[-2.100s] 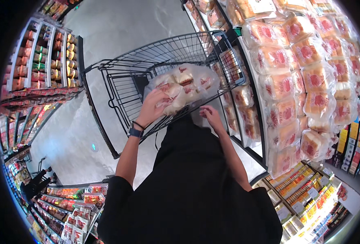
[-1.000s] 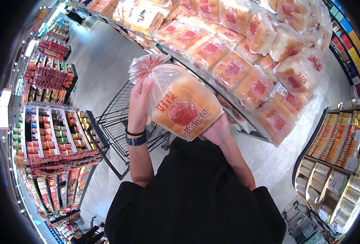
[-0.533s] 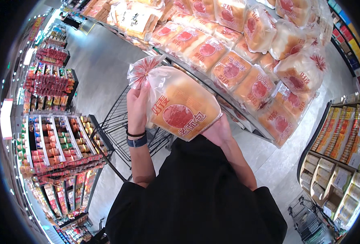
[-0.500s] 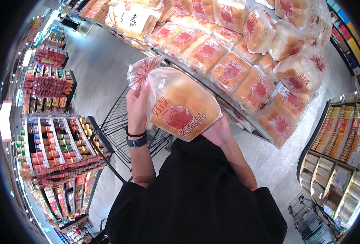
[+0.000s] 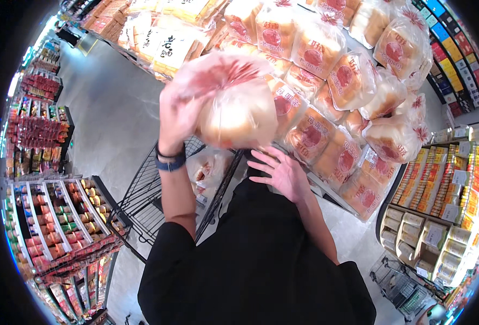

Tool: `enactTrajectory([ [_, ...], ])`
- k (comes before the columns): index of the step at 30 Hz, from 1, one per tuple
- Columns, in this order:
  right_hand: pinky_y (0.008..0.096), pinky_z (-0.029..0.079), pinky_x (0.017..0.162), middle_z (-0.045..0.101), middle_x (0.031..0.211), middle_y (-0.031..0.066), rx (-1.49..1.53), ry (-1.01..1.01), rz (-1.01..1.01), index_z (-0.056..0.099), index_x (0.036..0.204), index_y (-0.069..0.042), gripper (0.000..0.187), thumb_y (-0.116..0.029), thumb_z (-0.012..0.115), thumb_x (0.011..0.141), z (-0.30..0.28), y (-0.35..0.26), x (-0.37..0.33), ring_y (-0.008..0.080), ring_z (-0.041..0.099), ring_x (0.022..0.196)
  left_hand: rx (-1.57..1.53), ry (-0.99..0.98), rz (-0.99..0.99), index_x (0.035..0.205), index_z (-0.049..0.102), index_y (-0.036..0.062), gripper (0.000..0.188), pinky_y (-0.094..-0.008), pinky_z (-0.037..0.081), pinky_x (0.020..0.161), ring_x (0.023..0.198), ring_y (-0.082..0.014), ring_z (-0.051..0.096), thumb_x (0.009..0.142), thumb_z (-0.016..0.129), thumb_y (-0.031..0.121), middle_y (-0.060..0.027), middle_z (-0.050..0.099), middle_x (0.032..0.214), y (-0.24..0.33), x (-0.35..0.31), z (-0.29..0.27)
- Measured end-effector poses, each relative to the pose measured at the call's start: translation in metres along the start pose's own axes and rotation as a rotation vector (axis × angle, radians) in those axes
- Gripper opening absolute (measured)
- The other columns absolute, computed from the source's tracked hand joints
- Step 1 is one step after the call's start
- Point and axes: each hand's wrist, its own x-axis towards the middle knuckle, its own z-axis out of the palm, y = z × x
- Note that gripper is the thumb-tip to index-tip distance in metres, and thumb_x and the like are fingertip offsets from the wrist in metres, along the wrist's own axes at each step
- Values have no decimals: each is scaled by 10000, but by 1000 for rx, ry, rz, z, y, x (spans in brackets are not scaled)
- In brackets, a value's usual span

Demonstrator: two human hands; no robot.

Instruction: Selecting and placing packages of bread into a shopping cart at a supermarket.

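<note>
A clear bag of bread (image 5: pixel 239 116) hangs upright in front of me, its gathered, red-printed neck on top and slightly blurred. My left hand (image 5: pixel 179 116), with dark bands at the wrist, is closed on the bag's neck. Below the loaf's lower right, my right hand (image 5: pixel 284 176) is open, fingers spread and holding nothing. Whether its fingertips touch the bag is hard to tell. Beneath my left forearm stands a black wire shopping cart (image 5: pixel 147 181), and another clear bag with red print (image 5: pixel 210 168) shows inside it, partly covered.
A display (image 5: pixel 326 187) ahead and to the right carries many bagged loaves (image 5: pixel 318 49). Flatter packs with white labels (image 5: pixel 177 51) lie at its far left. Shelves of packaged goods (image 5: pixel 61 216) stand left, more shelves (image 5: pixel 434 200) right. Another cart (image 5: pixel 402 290) is behind right.
The bread bag has risen and tipped upright, its neck now on top. My right hand has let go of its lower end and spread its fingers. The cart's contents have come into sight.
</note>
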Motion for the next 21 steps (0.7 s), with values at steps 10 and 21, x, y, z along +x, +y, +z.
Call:
enactTrajectory([
  [10,448,463,1059,533,1377,217,-213,250,53,468,1357,23,443,-302,448,1056,-15,11,21,319,560,1250,-81,-237,-81,1154,701,7,215,-281,512,898,992,-110,644,969,626,86,-40,723,1077,-164,152,-40],
  [21,443,454,1068,574,1307,185,-244,430,-11,482,1346,17,391,-243,444,1056,-13,18,34,299,573,1230,107,-302,-95,1192,669,-6,268,-316,463,988,1084,-147,619,968,640,139,-76,708,1116,-268,187,-23],
])
